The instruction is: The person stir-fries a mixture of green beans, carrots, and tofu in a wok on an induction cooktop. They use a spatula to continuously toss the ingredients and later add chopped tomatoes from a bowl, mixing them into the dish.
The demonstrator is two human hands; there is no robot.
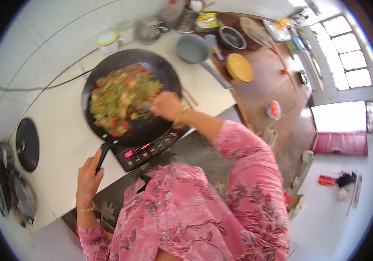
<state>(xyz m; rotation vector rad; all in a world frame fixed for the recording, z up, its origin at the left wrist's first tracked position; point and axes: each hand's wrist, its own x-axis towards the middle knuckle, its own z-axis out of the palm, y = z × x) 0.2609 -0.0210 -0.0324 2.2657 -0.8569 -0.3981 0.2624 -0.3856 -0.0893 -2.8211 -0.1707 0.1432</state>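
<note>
A black wok [153, 62] sits on an induction cooker [150, 150] with lit red digits. Chopped vegetables [124, 94], green, red and pale yellow, fill much of its base, blurred. My left hand [90, 174] grips the wok's black handle [102, 158] at the near left. Over the right part of the wok, my right hand [167, 106] is curled into a fist just above the food. It seems to hold a cooking utensil [145, 107], of which only a blurred greyish bit shows by the fingers; the rest is hidden.
Right of the wok lies a thin pair of sticks [190, 97]. A grey saucepan [193, 49] points its handle towards the counter edge. Behind stand a metal kettle [149, 31] and a yellow-lidded jar [107, 40]. A black lid [27, 145] and stacked pans [10, 182] are left; a yellow bowl [239, 68] is right.
</note>
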